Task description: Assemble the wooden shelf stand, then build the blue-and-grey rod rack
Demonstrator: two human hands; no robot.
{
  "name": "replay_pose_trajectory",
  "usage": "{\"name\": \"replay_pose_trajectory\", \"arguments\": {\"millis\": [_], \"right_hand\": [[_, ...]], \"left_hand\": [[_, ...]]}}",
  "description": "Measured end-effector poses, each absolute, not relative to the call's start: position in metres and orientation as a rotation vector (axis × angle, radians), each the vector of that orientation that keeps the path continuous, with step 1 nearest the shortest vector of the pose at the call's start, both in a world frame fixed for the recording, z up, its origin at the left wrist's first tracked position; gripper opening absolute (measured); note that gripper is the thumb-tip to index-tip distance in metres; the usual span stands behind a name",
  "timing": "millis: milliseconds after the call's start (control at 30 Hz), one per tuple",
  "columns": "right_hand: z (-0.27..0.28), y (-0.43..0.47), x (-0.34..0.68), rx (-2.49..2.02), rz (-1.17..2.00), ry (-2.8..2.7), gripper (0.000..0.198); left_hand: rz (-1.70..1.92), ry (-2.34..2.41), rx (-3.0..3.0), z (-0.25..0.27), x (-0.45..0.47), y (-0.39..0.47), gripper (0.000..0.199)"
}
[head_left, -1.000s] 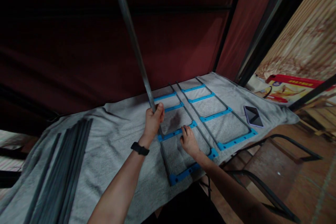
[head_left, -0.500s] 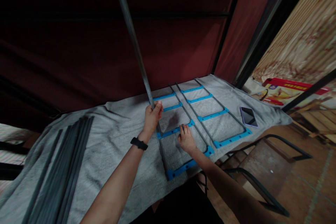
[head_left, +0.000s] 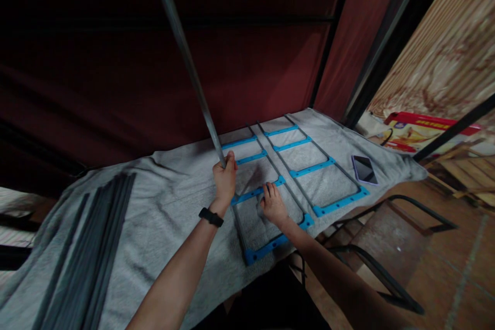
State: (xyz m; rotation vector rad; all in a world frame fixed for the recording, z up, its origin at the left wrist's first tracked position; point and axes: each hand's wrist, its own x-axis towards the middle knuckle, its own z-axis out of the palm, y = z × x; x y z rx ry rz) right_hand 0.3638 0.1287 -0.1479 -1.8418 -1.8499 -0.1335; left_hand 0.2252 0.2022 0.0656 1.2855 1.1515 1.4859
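— Where is the grey rod (head_left: 185,62), and who has it?

— It rises steeply from the middle of the towel-covered worktop (head_left: 162,206) and leans up and to the left, out of the top of the view. The left hand (head_left: 225,179) is clenched around its lower end, a black watch (head_left: 211,216) on that wrist.

— And the foot of the rod?

— It meets the left rail of the near frame (head_left: 266,216), a flat ladder of grey rails joined by blue cross-pieces. I cannot tell whether it is seated in a blue piece or only touching.

— The other hand?

— The right hand (head_left: 274,205) lies flat and released, fingers spread, pressing on a blue cross-piece (head_left: 255,193) of that same frame, just beside the left hand.

— What lies around them?

— A second frame (head_left: 309,167) of the same make lies alongside, toward the right edge. A phone (head_left: 363,169) lies face up near the right front corner. A bundle of grey rods (head_left: 88,252) lies along the left edge, well apart from the hands. Beyond the right edge stands a red box (head_left: 425,131); behind the worktop hangs dark red fabric (head_left: 251,62).
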Motion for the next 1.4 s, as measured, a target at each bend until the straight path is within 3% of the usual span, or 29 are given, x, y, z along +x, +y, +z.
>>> {"name": "replay_pose_trajectory", "arguments": {"millis": [633, 800, 900, 967, 1100, 1400], "right_hand": [[-0.140, 0.126, 0.364, -1.887, -0.115, -1.899, 0.060], [-0.140, 0.126, 0.363, -1.867, -0.133, -1.874, 0.057], [-0.139, 0.126, 0.363, -1.853, -0.142, -1.887, 0.057], [-0.138, 0.125, 0.363, -1.852, -0.152, -1.894, 0.057], [-0.140, 0.124, 0.364, -1.856, -0.179, -1.877, 0.056], [-0.132, 0.143, 0.376, -1.820, -0.209, -2.028, 0.038]], "left_hand": [[1.475, 1.157, 1.327, 0.064, 0.223, 0.199, 0.047], [1.504, 1.166, 1.408, 0.067, 0.222, 0.198, 0.040], [1.498, 1.110, 1.457, 0.068, 0.217, 0.194, 0.025], [1.504, 1.059, 1.482, 0.064, 0.209, 0.187, 0.028], [1.468, 1.130, 1.521, 0.031, 0.174, 0.159, 0.050], [1.114, 1.578, 1.371, -0.086, 0.104, 0.064, 0.026]]}}
